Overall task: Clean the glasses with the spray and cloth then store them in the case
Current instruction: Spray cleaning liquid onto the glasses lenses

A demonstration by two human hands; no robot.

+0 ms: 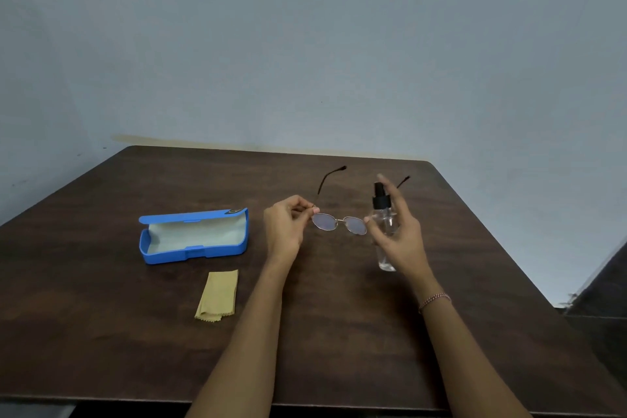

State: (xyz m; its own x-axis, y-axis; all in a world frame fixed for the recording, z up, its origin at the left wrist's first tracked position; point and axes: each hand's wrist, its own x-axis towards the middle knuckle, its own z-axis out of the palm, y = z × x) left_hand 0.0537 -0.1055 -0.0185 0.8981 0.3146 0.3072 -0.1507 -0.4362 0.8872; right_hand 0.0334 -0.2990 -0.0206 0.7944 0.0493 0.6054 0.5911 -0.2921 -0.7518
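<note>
The gold-rimmed glasses (339, 223) hang above the table with their temples unfolded and pointing away from me. My left hand (286, 225) pinches the frame at the left hinge. My right hand (398, 231) is open with straight fingers, its thumb at the rim of the right lens. The clear spray bottle (385, 234) with a black nozzle stands upright right against that palm, between thumb and fingers. The blue case (193, 237) lies open at the left, pale lining showing. The folded yellow cloth (217, 295) lies in front of the case.
The dark wooden table (101, 332) carries everything; its near edge runs along the bottom of the view. A grey wall stands close behind the far edge. A dark object (604, 292) sits beyond the table's right edge.
</note>
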